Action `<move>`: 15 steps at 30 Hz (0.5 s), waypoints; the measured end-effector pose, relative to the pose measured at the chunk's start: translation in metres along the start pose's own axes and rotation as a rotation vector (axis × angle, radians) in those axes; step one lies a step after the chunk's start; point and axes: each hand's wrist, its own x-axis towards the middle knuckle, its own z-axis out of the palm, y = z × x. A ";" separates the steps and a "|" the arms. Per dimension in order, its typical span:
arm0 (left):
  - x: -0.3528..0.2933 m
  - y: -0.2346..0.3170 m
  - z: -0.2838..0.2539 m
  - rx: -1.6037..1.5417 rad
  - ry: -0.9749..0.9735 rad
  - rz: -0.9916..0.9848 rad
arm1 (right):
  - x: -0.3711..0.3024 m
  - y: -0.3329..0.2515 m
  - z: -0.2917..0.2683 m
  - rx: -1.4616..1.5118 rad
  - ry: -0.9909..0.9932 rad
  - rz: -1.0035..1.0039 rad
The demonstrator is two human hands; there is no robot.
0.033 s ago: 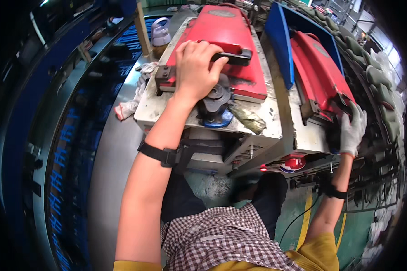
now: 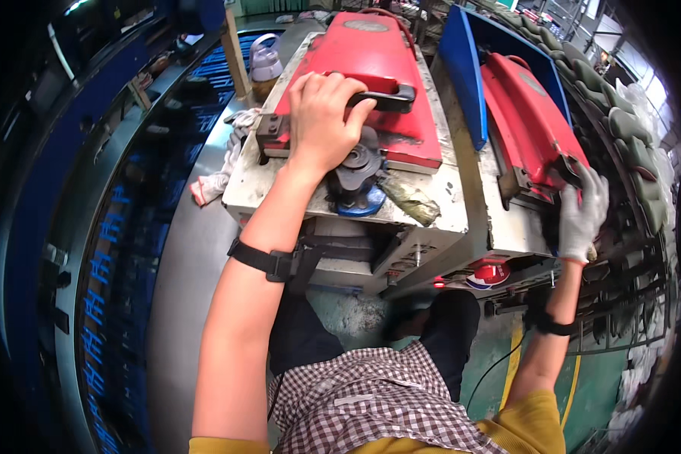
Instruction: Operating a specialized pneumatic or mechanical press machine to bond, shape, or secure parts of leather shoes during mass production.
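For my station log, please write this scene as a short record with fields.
Left hand: bare, closed around black bar handle
Left cover: glossy red, tapered, bearing this handle; on worn white tabletop
Right hand: in white fabric glove, at dark handle; grip unclear
Right cover: glossy red, blue upright panel at its left
Left bench: grey metal, white knitted glove with red edge on it

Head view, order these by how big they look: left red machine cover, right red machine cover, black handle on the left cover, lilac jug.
1. Left red machine cover, though a hand hides part
2. Right red machine cover
3. Black handle and lilac jug: too alike to rank
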 end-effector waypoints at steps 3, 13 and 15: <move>0.002 0.004 -0.002 -0.004 -0.041 -0.001 | 0.000 -0.095 -0.001 0.754 -0.181 0.137; 0.022 -0.009 -0.024 0.055 -0.372 0.079 | 0.000 -0.277 -0.040 1.854 -1.131 0.623; 0.025 -0.012 -0.028 0.051 -0.398 0.068 | -0.010 -0.308 -0.043 1.888 -1.021 0.575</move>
